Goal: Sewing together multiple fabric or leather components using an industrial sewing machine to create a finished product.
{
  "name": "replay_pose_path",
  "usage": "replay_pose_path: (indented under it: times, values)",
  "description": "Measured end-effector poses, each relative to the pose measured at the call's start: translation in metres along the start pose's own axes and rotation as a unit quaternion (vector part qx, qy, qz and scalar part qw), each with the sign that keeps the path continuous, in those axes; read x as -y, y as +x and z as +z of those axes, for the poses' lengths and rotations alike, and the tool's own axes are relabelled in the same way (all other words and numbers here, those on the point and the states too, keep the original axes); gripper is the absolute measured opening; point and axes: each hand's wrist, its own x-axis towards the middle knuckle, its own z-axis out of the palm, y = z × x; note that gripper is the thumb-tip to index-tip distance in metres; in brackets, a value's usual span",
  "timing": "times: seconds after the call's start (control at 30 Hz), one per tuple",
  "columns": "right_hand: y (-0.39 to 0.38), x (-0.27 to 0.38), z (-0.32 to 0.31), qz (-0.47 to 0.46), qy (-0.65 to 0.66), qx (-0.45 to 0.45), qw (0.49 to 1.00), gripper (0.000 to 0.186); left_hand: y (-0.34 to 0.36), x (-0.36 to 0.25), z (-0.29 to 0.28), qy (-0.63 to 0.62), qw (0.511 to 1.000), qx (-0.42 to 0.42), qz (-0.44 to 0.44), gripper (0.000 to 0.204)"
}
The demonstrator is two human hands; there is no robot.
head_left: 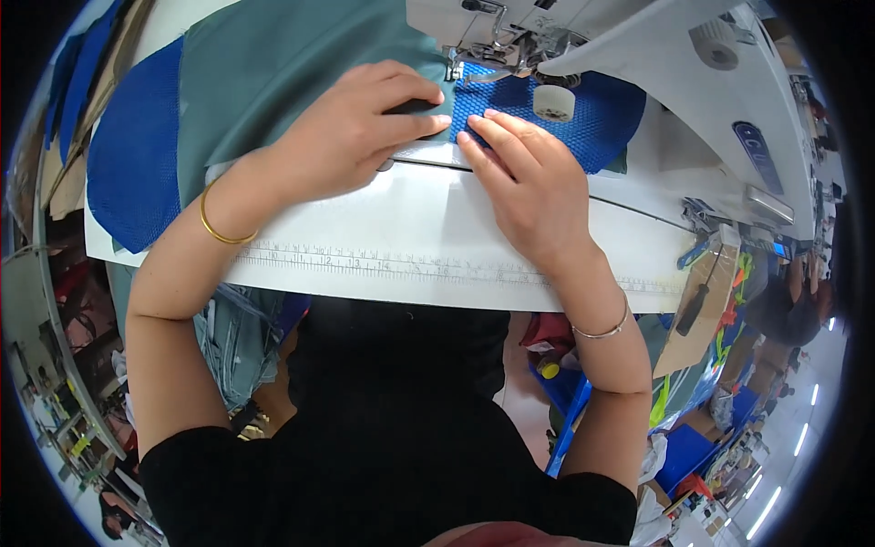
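Cloth of two kinds met at the presser foot (pixel 453 70) in the head view: grey-green fabric (pixel 283 82) spread to its left and blue textured fabric (pixel 606 114) to its right, with the line between them running down just below it. The person's left hand (pixel 342 132) rested palm down on the grey-green fabric, below and left of the foot, thumb and forefinger parted, tips close to that line. The right hand (pixel 542 187) lay below and right of the foot, its fingers (pixel 510 146) nearly together and flat on the blue fabric. Whether the left fingertips pinched the edge could not be told.

The likeliest trouble seemed a drifting seam: if one hand pulled harder than the other, the edges could part or pucker under the foot. The left forefinger lay close to the foot, so a sudden feed could bring its tip under the needle, which was probably there but too small to make out. Well left of the foot, a blue end panel (pixel 137 155) reached the end of the white table (pixel 410 219); a snag there might drag the work askew. A white wheel (pixel 554 103), right of the foot, could crowd the right hand if it moved closer.
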Motion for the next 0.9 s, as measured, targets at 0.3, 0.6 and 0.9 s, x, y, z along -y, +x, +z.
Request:
replay_pose_path:
  times: [0.3, 0.6, 0.9]
  values:
    - [0.001, 0.001, 0.004, 0.029, 0.012, -0.008, 0.999, 0.028, 0.002, 0.013, -0.006, -0.083, 0.996, 0.021, -0.01, 0.036]
    - [0.004, -0.007, 0.011, 0.073, 0.008, 0.014, 0.997, 0.037, 0.009, 0.032, -0.01, -0.091, 0.995, 0.04, -0.004, 0.035]
    - [0.01, -0.011, 0.013, 0.096, 0.005, 0.009, 0.995, 0.035, 0.017, 0.041, -0.01, -0.129, 0.991, 0.011, -0.035, 0.022]
